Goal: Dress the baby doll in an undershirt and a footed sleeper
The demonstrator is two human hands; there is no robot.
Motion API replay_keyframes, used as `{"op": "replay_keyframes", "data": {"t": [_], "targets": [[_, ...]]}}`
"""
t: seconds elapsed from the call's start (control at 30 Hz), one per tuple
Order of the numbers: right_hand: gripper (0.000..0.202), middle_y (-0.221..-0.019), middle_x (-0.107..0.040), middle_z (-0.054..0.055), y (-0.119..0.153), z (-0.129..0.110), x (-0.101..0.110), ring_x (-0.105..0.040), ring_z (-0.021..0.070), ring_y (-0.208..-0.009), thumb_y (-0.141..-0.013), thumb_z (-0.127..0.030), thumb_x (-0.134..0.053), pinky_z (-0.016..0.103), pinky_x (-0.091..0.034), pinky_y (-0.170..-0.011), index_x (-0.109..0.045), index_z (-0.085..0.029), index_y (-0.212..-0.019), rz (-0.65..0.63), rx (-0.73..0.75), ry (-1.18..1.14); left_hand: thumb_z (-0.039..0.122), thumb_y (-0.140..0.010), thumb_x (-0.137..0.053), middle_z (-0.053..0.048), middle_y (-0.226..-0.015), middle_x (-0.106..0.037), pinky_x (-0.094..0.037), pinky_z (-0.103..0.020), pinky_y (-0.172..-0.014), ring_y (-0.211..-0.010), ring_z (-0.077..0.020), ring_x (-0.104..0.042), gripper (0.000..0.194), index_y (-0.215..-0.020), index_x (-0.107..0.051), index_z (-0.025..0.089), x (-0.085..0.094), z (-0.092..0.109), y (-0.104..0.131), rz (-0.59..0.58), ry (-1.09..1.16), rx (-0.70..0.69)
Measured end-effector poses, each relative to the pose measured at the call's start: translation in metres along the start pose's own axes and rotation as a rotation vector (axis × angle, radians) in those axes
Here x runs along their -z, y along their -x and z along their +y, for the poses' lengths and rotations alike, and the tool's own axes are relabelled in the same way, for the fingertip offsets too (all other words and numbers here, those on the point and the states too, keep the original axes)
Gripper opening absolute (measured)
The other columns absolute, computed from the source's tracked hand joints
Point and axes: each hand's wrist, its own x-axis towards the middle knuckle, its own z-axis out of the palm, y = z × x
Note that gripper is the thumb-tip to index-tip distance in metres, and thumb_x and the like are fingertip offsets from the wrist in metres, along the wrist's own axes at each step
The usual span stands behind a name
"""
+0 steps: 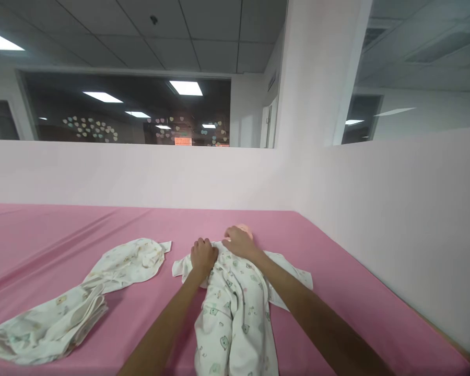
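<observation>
A white baby romper (235,308) with small animal prints lies on the pink-covered surface, its sleeves spread to either side and its lower part toward me. My left hand (203,257) is closed on the cloth at the left shoulder, fingers curled. At the collar, my right hand (239,242) has bent fingers on the neck edge of the romper. Just behind the right hand a rounded peach-coloured shape (246,230) shows, like the top of a doll's head; most of it is hidden. My right forearm crosses over the right sleeve (293,271).
Left of the romper lies a crumpled white printed baby garment (129,263), with a folded white cloth (50,329) closer to me. The pink cover (141,324) meets a low white wall (141,175) at the back and another wall (407,219) on the right.
</observation>
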Motion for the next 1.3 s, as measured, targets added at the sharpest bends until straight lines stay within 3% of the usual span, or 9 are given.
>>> {"op": "replay_keyframes", "data": {"t": [0.1,0.2,0.4,0.53,0.7,0.8,1.03,1.17,1.3], "targets": [[0.028,-0.112,-0.066,0.010,-0.027,-0.034,-0.013,-0.060,0.0234,-0.104,-0.083,-0.032,-0.062,0.034,-0.043,-0.090,-0.065,-0.018,-0.106,-0.164,0.108,0.052,0.021,-0.091,-0.039,-0.016,-0.106,-0.061,-0.038,-0.037,-0.085,-0.103,-0.0292,-0.057,0.027,-0.103,-0.060,0.010,0.003,-0.011,0.006,-0.003,-0.023,-0.008],[0.028,-0.105,-0.067,0.007,-0.041,-0.051,-0.031,-0.062,0.0235,-0.099,-0.078,-0.032,-0.071,0.042,-0.045,-0.092,-0.066,-0.016,-0.100,-0.299,0.122,0.125,0.016,-0.089,-0.040,-0.014,-0.103,-0.063,-0.038,-0.035,-0.084,-0.100,-0.0272,-0.058,0.023,-0.100,-0.060,0.012,0.008,-0.030,0.011,-0.008,-0.035,-0.040],[0.039,-0.127,-0.057,0.010,-0.043,-0.061,-0.054,-0.052,0.0274,-0.118,-0.088,-0.032,-0.063,0.052,-0.036,-0.103,-0.056,-0.016,-0.122,-0.257,0.080,0.213,0.020,-0.093,-0.039,-0.013,-0.105,-0.064,-0.037,-0.035,-0.086,-0.103,-0.0260,-0.058,0.022,-0.101,-0.059,0.015,0.011,-0.054,0.017,-0.008,-0.010,-0.034],[0.042,-0.126,-0.056,0.012,-0.040,-0.052,-0.046,-0.051,0.0287,-0.118,-0.086,-0.028,-0.061,0.050,-0.034,-0.102,-0.053,-0.018,-0.125,-0.214,0.100,0.200,0.022,-0.093,-0.038,-0.013,-0.105,-0.065,-0.037,-0.035,-0.084,-0.103,-0.0273,-0.058,0.023,-0.103,-0.058,0.015,0.008,-0.070,0.016,-0.023,0.069,0.014],[0.044,-0.124,-0.057,0.016,-0.029,-0.024,-0.017,-0.051,0.0317,-0.116,-0.080,-0.031,-0.062,0.047,-0.035,-0.096,-0.053,-0.019,-0.121,-0.159,0.107,0.156,0.024,-0.091,-0.039,-0.010,-0.097,-0.068,-0.038,-0.029,-0.069,-0.091,-0.0233,-0.063,0.021,-0.093,-0.059,0.017,-0.001,-0.096,0.013,-0.085,0.262,0.108],[0.043,-0.123,-0.057,0.016,-0.022,-0.008,-0.003,-0.052,0.0317,-0.114,-0.081,-0.031,-0.056,0.045,-0.036,-0.092,-0.050,-0.019,-0.122,-0.115,0.071,0.131,0.022,-0.087,-0.043,-0.009,-0.095,-0.070,-0.039,-0.028,-0.070,-0.091,-0.0222,-0.064,0.017,-0.087,-0.059,0.018,-0.006,-0.105,0.010,-0.112,0.376,0.147],[0.039,-0.116,-0.062,0.013,-0.024,-0.005,-0.005,-0.057,0.0302,-0.108,-0.080,-0.032,-0.058,0.044,-0.039,-0.088,-0.054,-0.022,-0.117,-0.077,0.031,0.073,0.028,-0.080,-0.054,-0.007,-0.088,-0.070,-0.042,-0.027,-0.069,-0.084,-0.0211,-0.064,0.015,-0.086,-0.062,0.017,-0.011,-0.098,0.005,-0.183,0.716,0.148],[0.040,-0.110,-0.066,0.013,-0.033,-0.021,-0.021,-0.061,0.0320,-0.102,-0.072,-0.034,-0.067,0.048,-0.041,-0.087,-0.060,-0.020,-0.109,-0.087,0.037,0.028,0.041,-0.080,-0.056,-0.007,-0.078,-0.068,-0.044,-0.026,-0.059,-0.068,-0.0173,-0.063,0.030,-0.086,-0.063,0.013,-0.011,-0.084,0.008,-0.312,0.985,0.091],[0.045,-0.109,-0.067,0.015,-0.033,-0.036,-0.032,-0.061,0.0339,-0.103,-0.067,-0.032,-0.073,0.050,-0.041,-0.089,-0.063,-0.018,-0.109,-0.066,0.039,-0.035,0.055,-0.077,-0.058,-0.009,-0.085,-0.069,-0.044,-0.025,-0.056,-0.068,-0.0162,-0.063,0.049,-0.099,-0.063,0.012,-0.005,-0.073,0.015,-0.443,1.162,0.056]]}}
